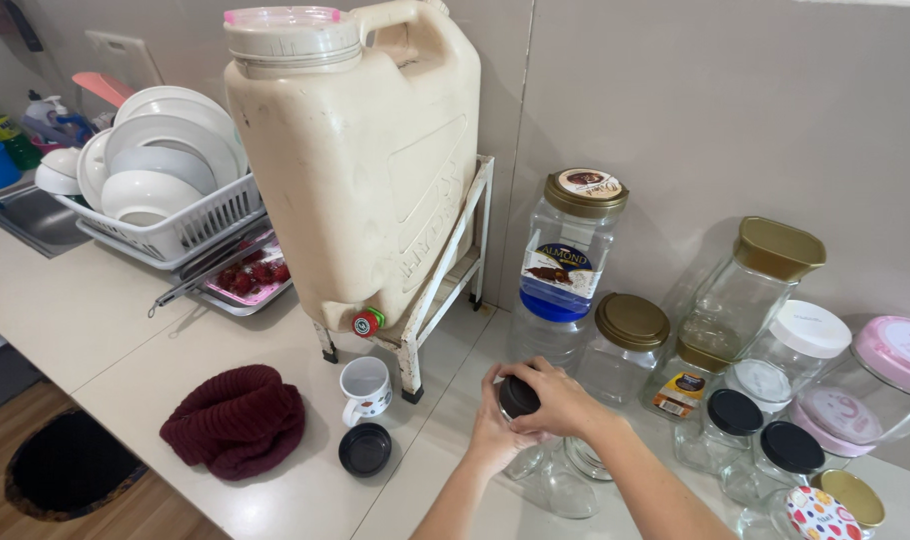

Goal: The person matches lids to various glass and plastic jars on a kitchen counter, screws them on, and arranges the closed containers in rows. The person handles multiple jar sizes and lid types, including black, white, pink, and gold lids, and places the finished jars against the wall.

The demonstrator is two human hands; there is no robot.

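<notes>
Two hands on one small glass jar (523, 440), just right of the white metal stand (445, 290) under the big cream water jug (360, 160). Right hand (560, 400) clenched over the jar's black lid (518, 397); left hand (495, 435) wrapped round the clear body below. Probably light, rigid, smooth and slippery, breakable if dropped; best gripped low around the body, with fingers circling the lid's rim. Clear glass, seemingly empty, dark screw cap. Mug (365, 388), loose black lid (365, 448) and maroon knit cap (237, 418) left of the stand's foot; more lidded jars (775, 400) further right.
</notes>
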